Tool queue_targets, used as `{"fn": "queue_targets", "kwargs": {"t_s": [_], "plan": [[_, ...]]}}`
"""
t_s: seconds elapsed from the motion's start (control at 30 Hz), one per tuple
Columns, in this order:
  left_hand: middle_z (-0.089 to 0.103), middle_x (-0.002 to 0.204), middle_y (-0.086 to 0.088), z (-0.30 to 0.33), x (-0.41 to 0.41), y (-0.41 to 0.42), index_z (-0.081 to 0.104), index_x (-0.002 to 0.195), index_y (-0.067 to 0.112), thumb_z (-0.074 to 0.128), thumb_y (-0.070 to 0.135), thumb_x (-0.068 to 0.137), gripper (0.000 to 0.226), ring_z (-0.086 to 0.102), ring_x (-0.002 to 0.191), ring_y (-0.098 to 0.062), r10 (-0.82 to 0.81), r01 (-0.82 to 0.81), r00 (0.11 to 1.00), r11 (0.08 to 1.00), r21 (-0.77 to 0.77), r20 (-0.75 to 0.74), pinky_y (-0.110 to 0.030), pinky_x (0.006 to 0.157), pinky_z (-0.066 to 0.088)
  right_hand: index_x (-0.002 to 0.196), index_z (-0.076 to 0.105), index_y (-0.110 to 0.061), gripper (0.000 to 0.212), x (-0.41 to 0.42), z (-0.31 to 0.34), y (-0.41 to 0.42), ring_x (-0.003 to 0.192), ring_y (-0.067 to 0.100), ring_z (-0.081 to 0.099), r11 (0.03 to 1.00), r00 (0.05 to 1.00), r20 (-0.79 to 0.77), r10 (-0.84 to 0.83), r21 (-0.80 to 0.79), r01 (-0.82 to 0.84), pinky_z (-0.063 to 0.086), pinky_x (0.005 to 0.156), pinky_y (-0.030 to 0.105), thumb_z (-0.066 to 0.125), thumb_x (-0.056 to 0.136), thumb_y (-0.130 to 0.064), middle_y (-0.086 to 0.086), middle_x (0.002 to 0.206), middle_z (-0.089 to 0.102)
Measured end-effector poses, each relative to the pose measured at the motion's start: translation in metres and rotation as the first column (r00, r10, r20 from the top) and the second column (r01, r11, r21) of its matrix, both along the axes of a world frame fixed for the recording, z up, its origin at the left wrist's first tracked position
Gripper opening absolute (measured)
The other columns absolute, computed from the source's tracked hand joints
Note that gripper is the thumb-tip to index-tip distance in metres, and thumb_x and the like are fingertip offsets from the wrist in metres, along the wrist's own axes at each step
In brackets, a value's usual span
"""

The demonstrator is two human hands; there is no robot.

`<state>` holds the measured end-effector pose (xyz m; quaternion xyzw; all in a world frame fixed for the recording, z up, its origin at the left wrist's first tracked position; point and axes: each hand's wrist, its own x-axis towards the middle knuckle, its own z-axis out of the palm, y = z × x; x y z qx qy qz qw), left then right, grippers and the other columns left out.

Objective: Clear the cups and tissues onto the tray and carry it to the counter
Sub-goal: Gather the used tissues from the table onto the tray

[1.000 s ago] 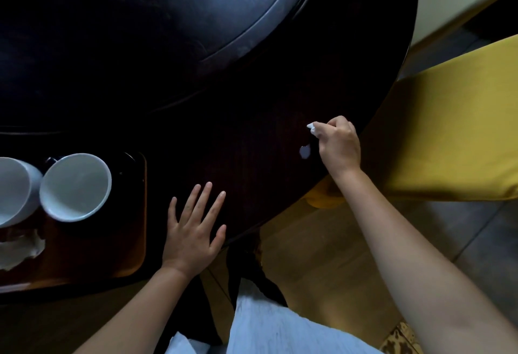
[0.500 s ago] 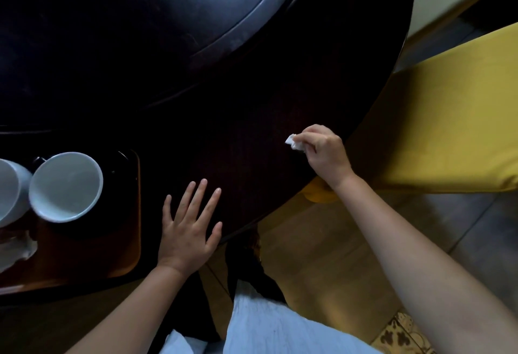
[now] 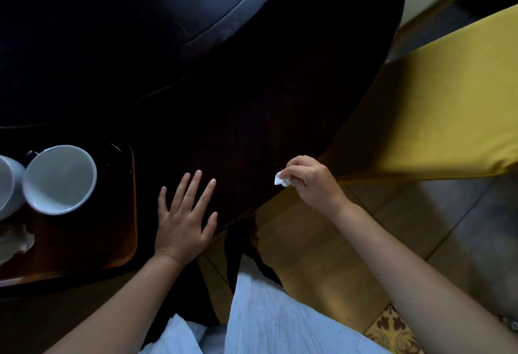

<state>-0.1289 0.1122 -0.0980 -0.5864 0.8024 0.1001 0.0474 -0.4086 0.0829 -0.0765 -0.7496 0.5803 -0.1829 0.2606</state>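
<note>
My right hand [image 3: 311, 182] pinches a small white crumpled tissue [image 3: 281, 180] just above the near edge of the dark round table [image 3: 252, 129]. My left hand [image 3: 183, 213] lies flat on the table with fingers spread, holding nothing. To its left a brown wooden tray [image 3: 123, 241] carries two white cups, one fully visible [image 3: 60, 180] and one cut off by the frame's left edge [image 3: 7, 185]. Another crumpled tissue [image 3: 14, 244] lies on the tray in front of the cups.
A raised round turntable [image 3: 140, 17] fills the table's middle. A chair with a yellow cushion [image 3: 434, 118] stands at the right, close to the table edge. Wooden and tiled floor [image 3: 448, 227] shows below, and my pale trousers [image 3: 266, 325] at the bottom.
My right hand has picked the small tissue off the table and drawn it toward me and leftward along the edge. My left hand stays flat on the table.
</note>
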Motion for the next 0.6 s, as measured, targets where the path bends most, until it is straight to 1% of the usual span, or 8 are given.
{"fn": "queue_targets", "kwargs": {"t_s": [0.13, 0.27, 0.37, 0.43, 0.5, 0.6], "plan": [[0.023, 0.154, -0.006, 0.000, 0.000, 0.000, 0.025, 0.143, 0.029, 0.032, 0.047, 0.085, 0.061, 0.011, 0.143, -0.020, 0.002, -0.002, 1.000, 1.000, -0.005, 0.002, -0.052, 0.112, 0.007, 0.084, 0.071, -0.003, 0.016, 0.000, 0.002, 0.000, 0.087, 0.021, 0.063, 0.999, 1.000, 0.007, 0.009, 0.038, -0.010, 0.044, 0.074, 0.013, 0.062, 0.080, 0.010, 0.012, 0.091, 0.067], [0.024, 0.154, -0.006, 0.000, 0.000, 0.000, 0.025, 0.142, 0.029, 0.032, 0.047, 0.085, 0.061, 0.012, 0.142, -0.020, -0.001, 0.001, 1.000, 1.000, -0.008, -0.001, -0.053, 0.112, 0.007, 0.084, 0.071, -0.003, 0.016, 0.001, 0.004, 0.006, 0.086, 0.019, 0.062, 0.996, 0.998, 0.002, 0.056, 0.063, -0.056, 0.046, 0.072, 0.014, 0.062, 0.080, 0.010, 0.012, 0.090, 0.066], [0.023, 0.154, -0.006, 0.000, 0.000, 0.001, 0.025, 0.143, 0.029, 0.032, 0.047, 0.085, 0.061, 0.011, 0.142, -0.020, -0.003, 0.003, 1.000, 1.000, -0.010, -0.006, -0.051, 0.112, 0.005, 0.086, 0.071, -0.005, 0.016, 0.002, 0.003, 0.019, 0.086, 0.017, 0.063, 0.986, 0.992, -0.021, 0.121, 0.121, -0.118, 0.043, 0.072, 0.007, 0.063, 0.080, 0.008, 0.010, 0.092, 0.066], [0.023, 0.154, -0.006, -0.001, 0.000, 0.001, 0.025, 0.143, 0.029, 0.032, 0.047, 0.085, 0.061, 0.011, 0.142, -0.020, -0.004, 0.004, 1.000, 1.000, -0.016, -0.009, -0.051, 0.112, 0.004, 0.087, 0.071, -0.006, 0.015, 0.004, 0.001, 0.028, 0.086, 0.017, 0.064, 0.987, 0.995, -0.014, 0.095, 0.130, -0.092, 0.042, 0.073, 0.004, 0.065, 0.079, 0.006, 0.010, 0.093, 0.067], [0.023, 0.154, -0.006, -0.002, 0.001, 0.001, 0.024, 0.143, 0.029, 0.032, 0.047, 0.085, 0.061, 0.010, 0.143, -0.020, -0.005, 0.004, 1.000, 1.000, -0.023, -0.015, -0.049, 0.112, 0.002, 0.089, 0.071, -0.006, 0.015, 0.007, -0.002, 0.032, 0.086, 0.017, 0.064, 0.992, 0.999, -0.006, 0.046, 0.116, -0.045, 0.047, 0.073, 0.009, 0.067, 0.079, 0.005, 0.010, 0.093, 0.067], [0.023, 0.154, -0.006, -0.002, 0.002, 0.001, 0.024, 0.143, 0.029, 0.032, 0.047, 0.085, 0.061, 0.010, 0.143, -0.020, -0.008, 0.007, 1.000, 1.000, -0.029, -0.014, -0.049, 0.112, 0.002, 0.090, 0.071, -0.006, 0.014, 0.015, -0.004, 0.036, 0.086, 0.017, 0.063, 0.994, 1.000, -0.021, 0.020, 0.110, -0.017, 0.051, 0.073, 0.014, 0.065, 0.081, 0.003, 0.009, 0.093, 0.066]]}}
